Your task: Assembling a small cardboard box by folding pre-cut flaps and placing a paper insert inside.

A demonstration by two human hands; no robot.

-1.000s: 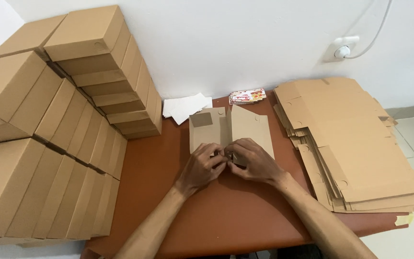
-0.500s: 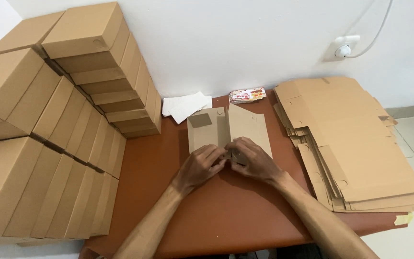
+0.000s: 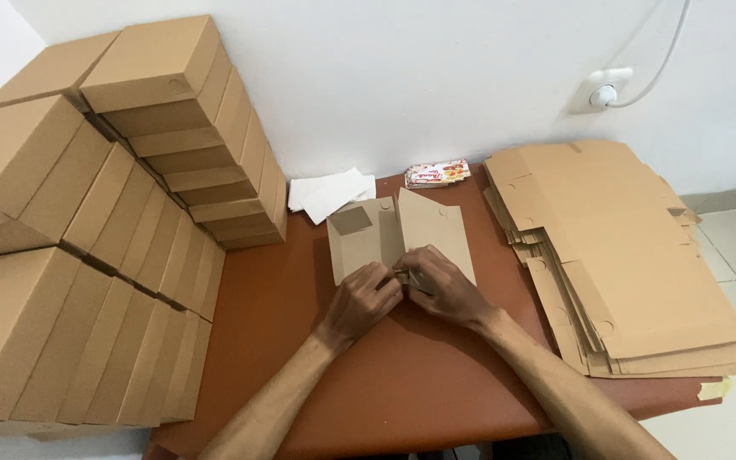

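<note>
A partly folded brown cardboard box blank (image 3: pixel 402 230) lies on the reddish-brown table (image 3: pixel 411 392), its panels raised toward the wall. My left hand (image 3: pixel 366 298) and my right hand (image 3: pixel 443 285) meet at its near edge. Both pinch the cardboard there, fingers curled over the flap between them. The exact fold under the fingers is hidden.
Many assembled brown boxes (image 3: pixel 104 230) are stacked on the left, up to the table's left edge. A pile of flat cardboard blanks (image 3: pixel 615 255) fills the right side. White papers (image 3: pixel 330 192) and a small colourful packet (image 3: pixel 436 173) lie by the wall. A wall socket (image 3: pixel 602 89) is above.
Both hands stay at the near edge of the blank, with only slight finger shifts. The view has moved a little.
</note>
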